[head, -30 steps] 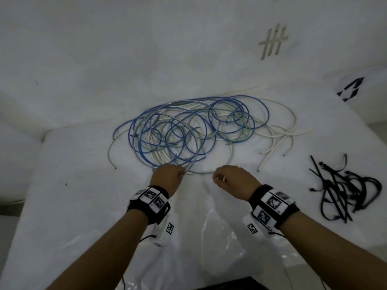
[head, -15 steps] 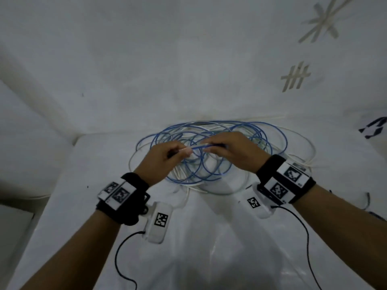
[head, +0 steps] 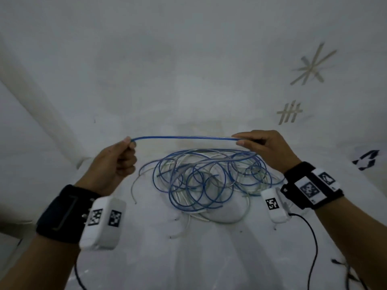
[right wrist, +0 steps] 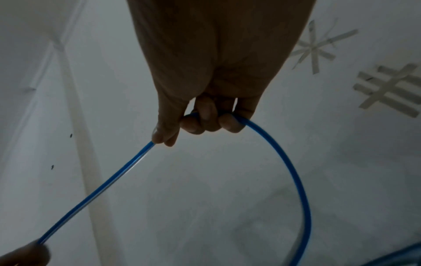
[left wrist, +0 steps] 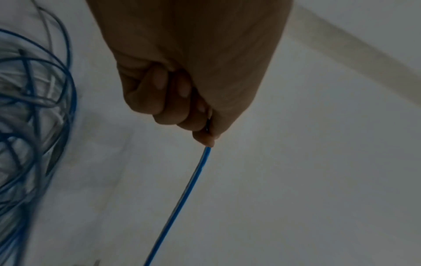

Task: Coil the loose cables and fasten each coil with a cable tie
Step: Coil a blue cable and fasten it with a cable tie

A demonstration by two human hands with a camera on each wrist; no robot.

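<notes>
The left hand (head: 114,162) and right hand (head: 265,150) are pinching a glossy blue cable (head: 184,138) stretched above the tangled blue-and-white pile (head: 207,181).

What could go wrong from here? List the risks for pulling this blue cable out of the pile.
1. The thin blue cable, stretched between the left hand and right hand, runs back into the tangled pile of blue and white cables; pulling may tighten knots or drag the whole pile.
2. The left hand pinches only the cable's end with its fingertips, so tension could slip it free.
</notes>
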